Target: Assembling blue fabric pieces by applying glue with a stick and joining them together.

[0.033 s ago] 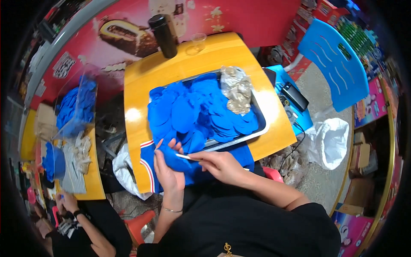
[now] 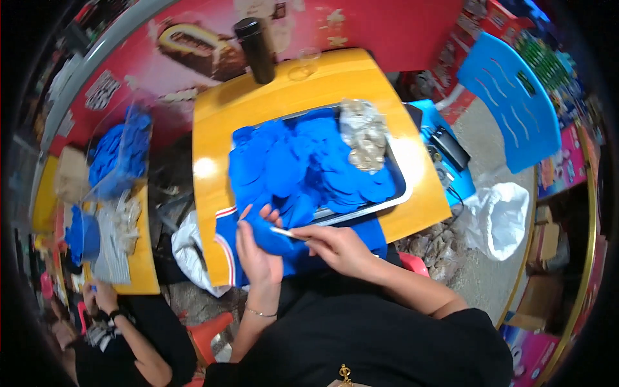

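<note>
My left hand (image 2: pixel 261 258) is closed around a blue, soft-looking rounded piece (image 2: pixel 271 238), cupping it from below. In my right hand (image 2: pixel 342 251) is a thin stick with a white tip (image 2: pixel 284 232), pinched between fingers and thumb, its tip resting against the blue piece. Just beyond both hands, a metal tray (image 2: pixel 367 209) is heaped with flat blue discs (image 2: pixel 280 164). A clear bag of brownish contents (image 2: pixel 362 135) lies on the tray's right end. Blue cloth with red-and-white striped edging (image 2: pixel 225 255) hangs at the table's near side, under my hands.
The yellow table (image 2: pixel 213 138) carries a dark bottle (image 2: pixel 255 51) and a clear cup (image 2: pixel 309 61) at the back. A blue chair (image 2: pixel 512 97) and white bag (image 2: pixel 500 219) stand right. At left, another person's hands (image 2: pixel 100 297) work beside a bin of blue pieces (image 2: pixel 119 155).
The view has shifted slightly, so the table and tray sit a little farther right. Both hands keep their hold; the blue piece shows slightly more openly in my left palm.
</note>
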Motion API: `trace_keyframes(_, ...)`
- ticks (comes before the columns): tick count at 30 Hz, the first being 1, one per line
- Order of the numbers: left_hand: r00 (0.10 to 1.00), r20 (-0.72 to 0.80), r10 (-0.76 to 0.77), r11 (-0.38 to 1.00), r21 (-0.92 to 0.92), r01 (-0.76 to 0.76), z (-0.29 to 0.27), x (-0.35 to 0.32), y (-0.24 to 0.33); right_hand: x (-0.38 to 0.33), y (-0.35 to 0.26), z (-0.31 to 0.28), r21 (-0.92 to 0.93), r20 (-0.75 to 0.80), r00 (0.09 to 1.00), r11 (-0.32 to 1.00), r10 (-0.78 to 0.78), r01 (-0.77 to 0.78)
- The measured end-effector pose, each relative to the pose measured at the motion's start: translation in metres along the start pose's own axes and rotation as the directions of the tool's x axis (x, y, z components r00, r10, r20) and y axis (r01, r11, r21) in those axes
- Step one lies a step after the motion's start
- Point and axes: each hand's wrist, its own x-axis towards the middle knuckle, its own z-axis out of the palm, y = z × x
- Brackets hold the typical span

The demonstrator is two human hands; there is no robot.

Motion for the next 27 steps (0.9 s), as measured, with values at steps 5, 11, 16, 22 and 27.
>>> trace_keyframes(5,0.998,0.049,-0.038,0.991,-0.127,0.044,0.015,-0.003,-0.004,-0.008,0.005,0.000,0.178,-0.036,0.997,0.982,0.074,-0.067)
trace_keyframes(11,0.999,0.043,0.022,0.993,-0.117,-0.017,0.011,-0.003,-0.005,-0.005,0.008,0.016,0.138,-0.112,0.992,0.990,0.049,-0.034)
trace_keyframes(16,0.998,0.034,0.056,0.994,-0.100,-0.053,0.007,-0.001,-0.006,0.000,0.004,0.014,0.091,-0.082,0.995,0.995,0.047,-0.039)
trace_keyframes(22,0.977,0.127,0.171,0.985,-0.012,-0.171,0.003,0.004,-0.009,0.000,0.006,0.021,0.281,-0.033,0.987,0.950,0.155,-0.139)
trace_keyframes(27,0.976,0.167,0.138,0.990,-0.056,-0.131,0.003,0.004,-0.007,0.002,0.004,0.022,0.534,0.099,0.974,0.815,0.202,-0.223)
